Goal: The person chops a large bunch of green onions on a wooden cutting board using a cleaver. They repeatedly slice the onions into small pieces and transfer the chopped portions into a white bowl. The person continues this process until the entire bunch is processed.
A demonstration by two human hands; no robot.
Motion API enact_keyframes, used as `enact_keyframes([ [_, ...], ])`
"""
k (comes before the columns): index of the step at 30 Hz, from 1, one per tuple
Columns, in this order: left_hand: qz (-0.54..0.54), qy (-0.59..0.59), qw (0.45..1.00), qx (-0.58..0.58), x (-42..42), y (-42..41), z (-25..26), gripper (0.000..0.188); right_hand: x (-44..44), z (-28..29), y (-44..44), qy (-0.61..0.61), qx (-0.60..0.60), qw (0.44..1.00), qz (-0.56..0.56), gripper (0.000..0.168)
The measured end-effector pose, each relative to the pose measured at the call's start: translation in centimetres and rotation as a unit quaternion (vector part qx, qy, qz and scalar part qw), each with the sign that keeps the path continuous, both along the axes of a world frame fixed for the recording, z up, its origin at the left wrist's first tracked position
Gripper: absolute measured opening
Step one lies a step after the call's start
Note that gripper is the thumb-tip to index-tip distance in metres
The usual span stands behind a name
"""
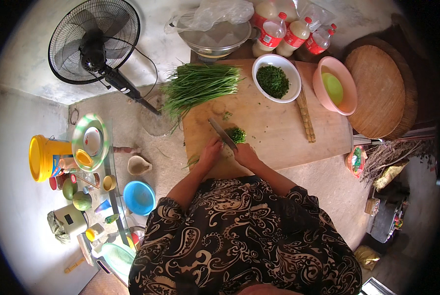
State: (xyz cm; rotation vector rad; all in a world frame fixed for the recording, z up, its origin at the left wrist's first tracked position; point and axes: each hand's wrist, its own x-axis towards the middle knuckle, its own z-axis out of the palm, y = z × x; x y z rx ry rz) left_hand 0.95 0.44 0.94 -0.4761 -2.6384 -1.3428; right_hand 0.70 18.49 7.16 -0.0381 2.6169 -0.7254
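My right hand (pixel 246 154) grips the handle of a kitchen knife (pixel 220 131), its broad blade pointing away and to the left over a large wooden board (pixel 279 147). A small heap of chopped greens (pixel 237 135) lies just right of the blade. On the blade's left side, my left hand (pixel 212 152) has its fingers curled near the board; whether they hold anything is hidden. A few green leaf ends (pixel 193 160) stick out beside the left wrist. Long garlic chives (pixel 205 83) are piled at the board's far left. Finely chopped greens (pixel 273 82) fill part of a white bowl (pixel 295 94).
A small straw whisk broom (pixel 305 118) and a pink basin (pixel 347 105) with a green bowl (pixel 332 88) stand at the right. Behind are several bottles (pixel 271 33) and a lidded pan (pixel 216 38). A black fan (pixel 94 48) and blue basin (pixel 139 198) are left.
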Motion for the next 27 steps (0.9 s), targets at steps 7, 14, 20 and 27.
enact_keyframes([
  [7, -0.023, 0.046, 0.998, -0.029, 0.7, -0.9, 0.0, 0.009, -0.2, -0.9, -0.9, -0.010, 0.006, 1.000, -0.026, 0.032],
  [14, -0.016, 0.070, 0.997, -0.034, 0.1, -0.6, 0.3, 0.008, -1.4, -2.5, 1.6, -0.030, -0.057, 0.998, -0.018, 0.033],
  [20, -0.003, 0.022, 0.999, -0.044, 0.4, -0.7, -0.6, 0.008, 0.0, -1.2, 0.7, 0.058, -0.089, 0.994, -0.003, 0.034],
  [27, 0.004, 0.032, 0.999, -0.025, 0.7, -0.6, 0.2, 0.009, 0.4, 0.0, 0.4, 0.006, -0.039, 0.999, 0.002, 0.031],
])
